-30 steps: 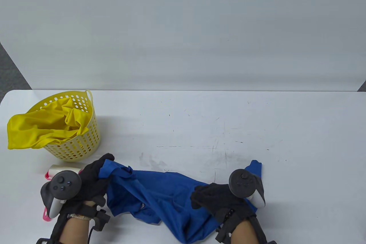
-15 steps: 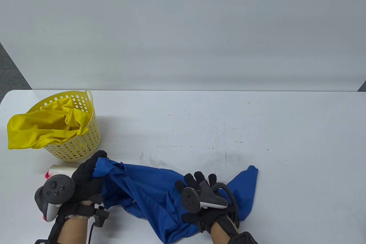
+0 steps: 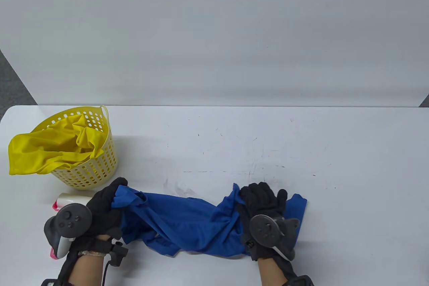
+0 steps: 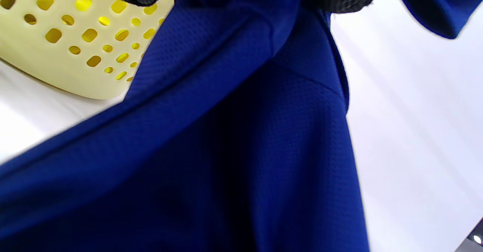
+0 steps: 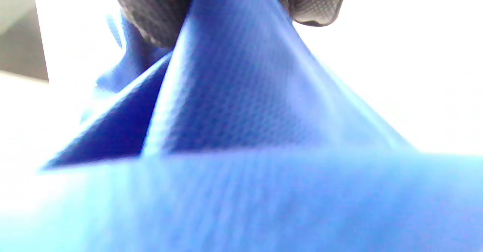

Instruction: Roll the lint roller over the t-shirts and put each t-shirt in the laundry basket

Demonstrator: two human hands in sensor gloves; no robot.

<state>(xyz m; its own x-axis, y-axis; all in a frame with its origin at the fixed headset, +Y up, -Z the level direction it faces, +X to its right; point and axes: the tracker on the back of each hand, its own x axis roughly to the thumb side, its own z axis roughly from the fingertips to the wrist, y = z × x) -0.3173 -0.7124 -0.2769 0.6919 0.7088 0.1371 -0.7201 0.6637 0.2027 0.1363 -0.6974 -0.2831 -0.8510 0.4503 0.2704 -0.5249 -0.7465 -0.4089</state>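
A blue t-shirt (image 3: 187, 222) lies bunched along the table's front edge between both hands. My left hand (image 3: 109, 204) grips its left end; that wrist view is filled with the blue t-shirt (image 4: 241, 150). My right hand (image 3: 259, 198) pinches a raised fold near its right end, shown close up as blue cloth (image 5: 241, 123) pulled up between the gloved fingers (image 5: 158, 10). The yellow laundry basket (image 3: 97, 168) stands at the left with a yellow t-shirt (image 3: 50, 152) spilling over its rim. The lint roller (image 3: 68, 198) lies on the table behind my left hand, partly hidden.
The basket wall (image 4: 56, 44) shows just beyond my left hand. White table surface (image 3: 268, 145) stretches to the right and back, ending at a pale wall. Grey floor (image 3: 13, 88) shows past the table's left corner.
My right hand has moved up and right from the shirt's lower middle and taken hold of a fold near its right end, gathering the cloth. The left hand has kept its grip, hardly moving.
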